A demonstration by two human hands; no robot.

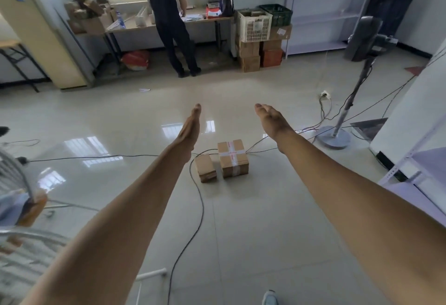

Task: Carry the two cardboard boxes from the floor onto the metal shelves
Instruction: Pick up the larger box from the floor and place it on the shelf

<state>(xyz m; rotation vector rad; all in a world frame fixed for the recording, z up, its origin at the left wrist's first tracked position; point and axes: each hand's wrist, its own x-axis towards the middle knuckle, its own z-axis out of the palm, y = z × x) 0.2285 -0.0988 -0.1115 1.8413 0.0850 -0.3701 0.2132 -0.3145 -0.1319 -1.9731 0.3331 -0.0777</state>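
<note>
I hold both arms stretched forward. My left hand and my right hand are flat and fully open, palms facing each other, with nothing in them. On the tiled floor below stand the two boxes: the smaller cardboard box just beside the taller taped cardboard box. Black cables run around them. The metal shelves are at my right.

boxes: matt cardboard, glossy tape | floor: glossy tile | shelves: painted metal
</note>
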